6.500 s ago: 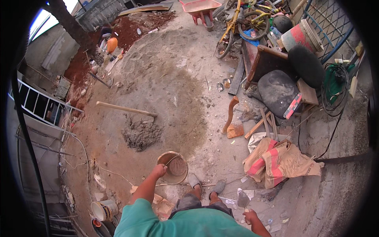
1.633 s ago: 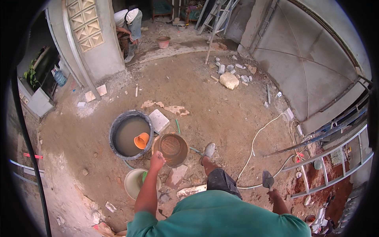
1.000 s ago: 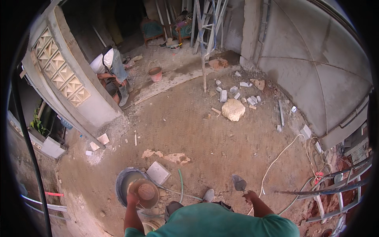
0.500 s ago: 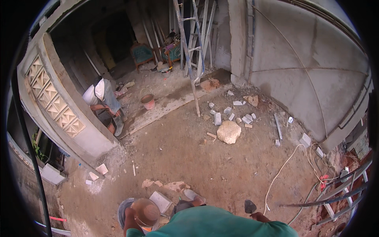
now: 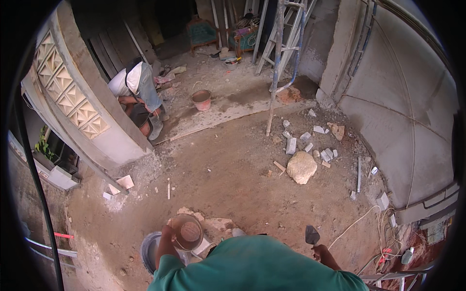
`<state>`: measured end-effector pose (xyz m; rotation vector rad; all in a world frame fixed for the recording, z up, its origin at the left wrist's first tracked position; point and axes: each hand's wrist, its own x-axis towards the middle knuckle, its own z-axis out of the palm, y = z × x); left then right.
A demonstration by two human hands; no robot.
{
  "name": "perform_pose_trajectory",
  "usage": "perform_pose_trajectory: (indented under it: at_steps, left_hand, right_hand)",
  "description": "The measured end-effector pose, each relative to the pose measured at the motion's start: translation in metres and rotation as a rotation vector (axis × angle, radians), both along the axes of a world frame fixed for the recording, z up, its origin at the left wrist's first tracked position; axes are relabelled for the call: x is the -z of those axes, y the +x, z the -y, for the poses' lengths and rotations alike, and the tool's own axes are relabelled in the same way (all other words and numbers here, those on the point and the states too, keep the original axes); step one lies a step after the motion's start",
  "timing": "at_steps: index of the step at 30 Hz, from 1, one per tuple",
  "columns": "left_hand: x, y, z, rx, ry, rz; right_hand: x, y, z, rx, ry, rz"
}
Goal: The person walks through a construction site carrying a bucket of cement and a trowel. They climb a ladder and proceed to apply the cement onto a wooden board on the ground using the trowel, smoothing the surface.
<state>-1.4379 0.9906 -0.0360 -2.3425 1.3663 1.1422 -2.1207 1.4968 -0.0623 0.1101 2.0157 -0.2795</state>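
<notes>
My left hand (image 5: 167, 236) is closed on the left rim of a brownish bucket (image 5: 188, 233), whose round mouth faces up. A larger grey tub (image 5: 148, 251) stands under and beside it, partly covered by my forearm. Out to the right, my right hand (image 5: 320, 251) is closed around the handle of a trowel (image 5: 312, 235), its dark blade pointing away from me. Part of a pale block (image 5: 202, 246) shows between the bucket and my green shirt, which hides the ground below.
A co-worker (image 5: 138, 92) bends by the patterned wall (image 5: 73, 92) at left. Further off are another bucket (image 5: 201, 100) and a ladder (image 5: 284, 43). A big stone (image 5: 301, 168) lies among broken blocks; a pale cable (image 5: 357, 224) runs at right.
My left hand has shifted the bucket away from me, uncovering more of the grey tub. The trowel has come forward in my right hand. The whole view has turned and tilted.
</notes>
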Motion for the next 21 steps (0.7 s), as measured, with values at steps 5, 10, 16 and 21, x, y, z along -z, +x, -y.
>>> perform_pose_trajectory:
  at_steps: [5, 10, 16, 21]
  left_hand:
    - [0.009, -0.044, 0.079, 0.739, -0.071, 0.295]
    - [0.024, -0.045, 0.102, 0.789, -0.163, 0.371]
    - [0.031, -0.067, 0.145, 0.537, 0.069, 0.308]
    - [-0.044, -0.111, 0.176, -0.559, 0.213, 0.039]
  right_hand:
    - [-0.045, -0.039, 0.087, 0.029, -0.037, -0.092]
    - [-0.035, -0.066, 0.174, -0.192, 0.07, 0.015]
    - [0.062, -0.162, 0.241, -0.274, 0.06, 0.116]
    - [0.018, -0.221, 0.448, -0.45, 0.016, 0.184]
